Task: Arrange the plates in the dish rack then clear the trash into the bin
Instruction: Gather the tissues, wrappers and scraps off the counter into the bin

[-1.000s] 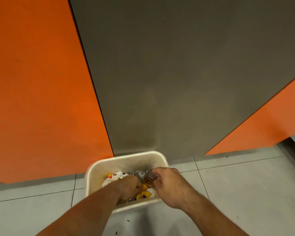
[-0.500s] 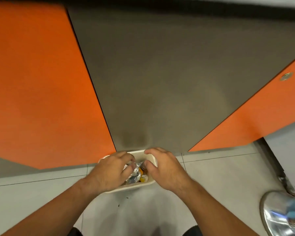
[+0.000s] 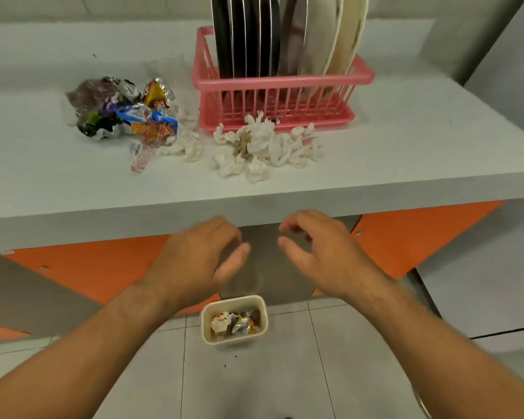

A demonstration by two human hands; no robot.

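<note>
Below the trash point(image 3: 121, 110), left hand point(image 3: 194, 261) and right hand point(image 3: 327, 255) hover, fingers point(image 3: 300, 217) loosely spread.

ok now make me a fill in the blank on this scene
1. The plates stand in a ____ rack.
2. The bin sits on the ____.
3. The left hand and right hand hold ____.
4. The wrappers lie ____ of the rack.
Missing words: pink; floor; nothing; left.
</note>
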